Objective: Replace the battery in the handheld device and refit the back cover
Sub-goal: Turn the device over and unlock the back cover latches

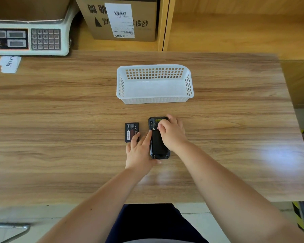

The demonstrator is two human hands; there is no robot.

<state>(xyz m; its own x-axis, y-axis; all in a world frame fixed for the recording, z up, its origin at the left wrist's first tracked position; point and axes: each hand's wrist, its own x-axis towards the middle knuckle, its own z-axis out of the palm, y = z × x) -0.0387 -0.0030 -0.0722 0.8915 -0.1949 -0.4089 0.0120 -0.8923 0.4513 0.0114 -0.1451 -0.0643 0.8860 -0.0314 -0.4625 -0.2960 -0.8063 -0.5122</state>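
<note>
One head-worn wide-angle view looks steeply down and forward over the wooden table, at arm's length

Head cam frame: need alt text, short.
Both hands, left hand and right hand, rest on a black handheld device lying back-up on a wooden table, fingertips near a small metal fastener on its back. A loose battery lies just left of it; an empty white basket sits behind.

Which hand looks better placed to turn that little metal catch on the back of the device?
Probably the right hand. Its fingertips sit at the metal catch near the top of the handheld device, while the left hand braces the device's left edge, beside the loose battery.
</note>
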